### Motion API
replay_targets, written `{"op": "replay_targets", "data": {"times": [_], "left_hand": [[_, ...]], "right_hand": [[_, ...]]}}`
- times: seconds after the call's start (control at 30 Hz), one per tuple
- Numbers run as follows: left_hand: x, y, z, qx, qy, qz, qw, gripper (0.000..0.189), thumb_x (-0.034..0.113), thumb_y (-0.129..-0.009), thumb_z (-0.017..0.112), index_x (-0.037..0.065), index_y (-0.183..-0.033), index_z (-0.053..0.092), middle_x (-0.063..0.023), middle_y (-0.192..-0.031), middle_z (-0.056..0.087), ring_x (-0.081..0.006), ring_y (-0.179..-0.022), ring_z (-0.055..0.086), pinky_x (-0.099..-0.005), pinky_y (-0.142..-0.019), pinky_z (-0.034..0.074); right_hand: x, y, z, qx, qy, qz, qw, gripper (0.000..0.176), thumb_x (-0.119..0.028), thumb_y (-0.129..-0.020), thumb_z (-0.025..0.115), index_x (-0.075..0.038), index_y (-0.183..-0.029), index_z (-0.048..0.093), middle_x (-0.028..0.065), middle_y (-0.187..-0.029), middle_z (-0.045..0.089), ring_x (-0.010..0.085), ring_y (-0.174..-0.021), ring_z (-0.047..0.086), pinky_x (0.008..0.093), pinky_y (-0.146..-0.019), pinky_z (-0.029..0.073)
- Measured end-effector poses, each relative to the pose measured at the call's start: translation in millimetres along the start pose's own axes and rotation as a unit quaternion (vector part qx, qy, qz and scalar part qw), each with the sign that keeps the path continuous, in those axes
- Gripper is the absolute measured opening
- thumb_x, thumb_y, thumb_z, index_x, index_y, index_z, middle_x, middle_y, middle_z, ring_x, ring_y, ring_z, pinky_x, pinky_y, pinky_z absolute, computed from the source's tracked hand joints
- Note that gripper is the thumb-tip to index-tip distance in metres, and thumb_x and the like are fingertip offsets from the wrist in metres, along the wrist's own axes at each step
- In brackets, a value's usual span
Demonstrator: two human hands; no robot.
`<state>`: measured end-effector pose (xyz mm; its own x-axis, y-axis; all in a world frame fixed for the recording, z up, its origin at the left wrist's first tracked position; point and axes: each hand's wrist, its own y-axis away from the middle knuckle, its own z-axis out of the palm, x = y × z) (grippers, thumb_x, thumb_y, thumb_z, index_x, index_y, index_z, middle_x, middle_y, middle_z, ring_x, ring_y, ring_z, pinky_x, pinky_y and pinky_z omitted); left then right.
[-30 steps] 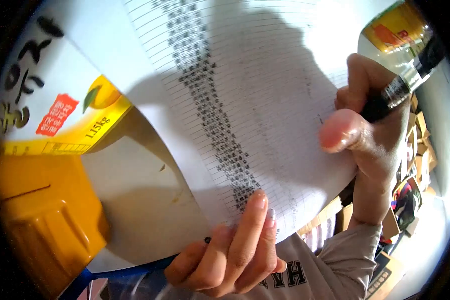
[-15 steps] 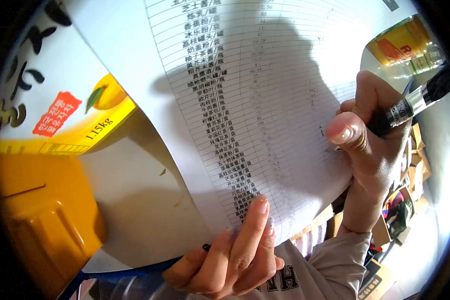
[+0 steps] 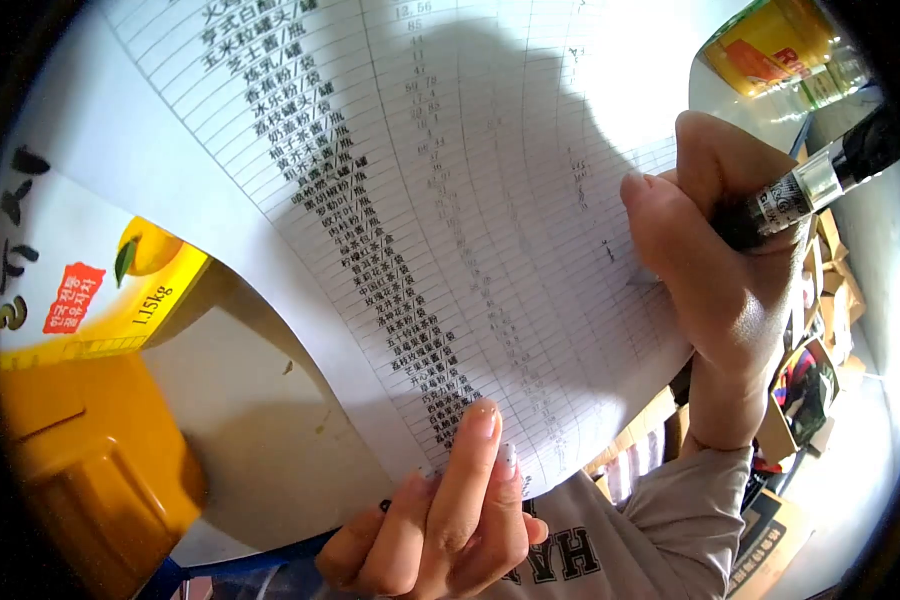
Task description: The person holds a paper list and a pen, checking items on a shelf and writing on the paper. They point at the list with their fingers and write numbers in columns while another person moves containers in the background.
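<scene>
A printed list on a white sheet of paper fills the middle, with rows of Chinese product names and columns of numbers. My left hand is at its lower edge, the index finger stretched onto the rows and the other fingers curled, gripping the sheet. In my right hand is a black pen with a clear and silver section, the thumb folded across it. The pen's tip is mostly hidden by the hand, close to the right-hand columns. Small handwritten marks show just left of the thumb.
To the left stand an orange-yellow plastic container and a white-and-yellow package marked 1.15kg. A clear bottle with a yellow label is at upper right. Cardboard boxes lie beyond my right arm.
The sheet's print appears larger and shifted left in view. My right thumb has gone from raised to folded over the pen. My left index finger stays on the lower rows.
</scene>
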<state>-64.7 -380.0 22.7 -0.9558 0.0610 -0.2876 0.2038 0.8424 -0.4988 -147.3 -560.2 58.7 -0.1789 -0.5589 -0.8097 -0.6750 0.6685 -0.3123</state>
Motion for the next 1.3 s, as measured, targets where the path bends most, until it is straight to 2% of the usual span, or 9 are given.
{"op": "replay_targets", "data": {"times": [0.07, 0.27, 0.37, 0.47, 0.67, 0.77, 0.9, 1.17, 1.3], "left_hand": [[-6, 1, -4, -0.035, 0.011, 0.035, 0.999, 0.036, 0.031, -0.090, 0.020, 0.008, -0.083, 0.047, -0.0080, -0.079, 0.062, -0.0087, -0.058, 0.038, -0.0147, -0.049, 0.036], [2, -2, 7, 0.061, 0.004, -0.051, 0.997, 0.039, 0.037, -0.089, 0.023, 0.010, -0.085, 0.051, -0.0033, -0.083, 0.063, -0.0090, -0.061, 0.038, -0.0170, -0.052, 0.034], [-4, -8, -23, -0.113, 0.101, -0.064, 0.986, 0.045, 0.040, -0.089, 0.023, 0.008, -0.086, 0.054, -0.0047, -0.085, 0.062, -0.0110, -0.064, 0.040, -0.0203, -0.056, 0.034], [8, -8, -21, -0.065, 0.146, -0.181, 0.971, 0.049, 0.042, -0.088, 0.025, 0.005, -0.086, 0.056, -0.0084, -0.086, 0.062, -0.0130, -0.066, 0.041, -0.0227, -0.058, 0.034], [6, -7, -28, -0.070, 0.073, -0.161, 0.982, 0.051, 0.044, -0.087, 0.026, 0.003, -0.084, 0.057, -0.0119, -0.085, 0.062, -0.0133, -0.063, 0.040, -0.0224, -0.055, 0.034], [12, -10, -20, 0.001, 0.060, -0.242, 0.968, 0.040, 0.039, -0.085, 0.032, 0.014, -0.065, 0.055, 0.0046, -0.084, 0.063, -0.0054, -0.055, 0.033, -0.0185, -0.050, 0.025], [12, -12, -18, -0.026, 0.071, -0.235, 0.969, 0.042, 0.041, -0.085, 0.031, 0.013, -0.068, 0.056, 0.0055, -0.083, 0.063, -0.0051, -0.054, 0.030, -0.0172, -0.047, 0.023], [13, -9, -13, -0.010, 0.054, -0.231, 0.971, 0.044, 0.043, -0.085, 0.030, 0.012, -0.073, 0.060, 0.0068, -0.085, 0.062, -0.0049, -0.056, 0.029, -0.0165, -0.045, 0.022], [9, -11, -21, -0.060, 0.096, -0.221, 0.969, 0.044, 0.044, -0.085, 0.030, 0.013, -0.072, 0.058, 0.0069, -0.085, 0.062, -0.0045, -0.056, 0.030, -0.0161, -0.046, 0.023]], "right_hand": [[0, 1, 2, 0.006, 0.002, 0.006, 1.000, 0.029, -0.007, -0.066, 0.054, -0.011, -0.051, 0.030, -0.0049, -0.048, 0.023, 0.0048, -0.041, 0.022, 0.0210, -0.041, 0.016], [3, -1, 2, 0.030, 0.024, 0.002, 0.999, 0.031, -0.007, -0.067, 0.055, -0.012, -0.052, 0.029, -0.0055, -0.047, 0.024, 0.0045, -0.042, 0.019, 0.0213, -0.042, 0.014], [3, -3, 1, 0.030, 0.056, -0.003, 0.998, 0.032, -0.010, -0.066, 0.056, -0.013, -0.052, 0.027, -0.0056, -0.049, 0.020, 0.0055, -0.042, 0.016, 0.0226, -0.043, 0.013], [1, -4, 3, 0.034, 0.024, 0.016, 0.999, 0.032, -0.011, -0.064, 0.056, -0.013, -0.052, 0.026, -0.0054, -0.050, 0.017, 0.0053, -0.043, 0.016, 0.0230, -0.043, 0.012], [-2, 0, 4, 0.063, -0.015, 0.046, 0.997, 0.026, -0.009, -0.064, 0.056, -0.010, -0.056, 0.031, -0.0053, -0.051, 0.021, 0.0039, -0.041, 0.019, 0.0196, -0.040, 0.014], [-1, -2, 1, 0.051, -0.006, 0.050, 0.997, 0.025, -0.009, -0.064, 0.056, -0.009, -0.057, 0.032, -0.0050, -0.050, 0.021, 0.0036, -0.041, 0.019, 0.0193, -0.040, 0.015], [3, -1, -4, 0.017, -0.016, 0.031, 0.999, 0.014, -0.008, -0.065, 0.056, -0.005, -0.064, 0.043, -0.0041, -0.053, 0.024, 0.0040, -0.044, 0.023, 0.0192, -0.041, 0.016], [12, 1, -7, -0.003, 0.012, -0.002, 1.000, 0.007, -0.009, -0.067, 0.057, -0.008, -0.067, 0.049, -0.0035, -0.057, 0.025, 0.0056, -0.045, 0.024, 0.0205, -0.042, 0.015], [14, 3, -8, -0.013, 0.019, -0.014, 1.000, 0.004, -0.010, -0.068, 0.057, -0.010, -0.068, 0.053, -0.0032, -0.060, 0.025, 0.0064, -0.046, 0.025, 0.0211, -0.042, 0.015]]}}
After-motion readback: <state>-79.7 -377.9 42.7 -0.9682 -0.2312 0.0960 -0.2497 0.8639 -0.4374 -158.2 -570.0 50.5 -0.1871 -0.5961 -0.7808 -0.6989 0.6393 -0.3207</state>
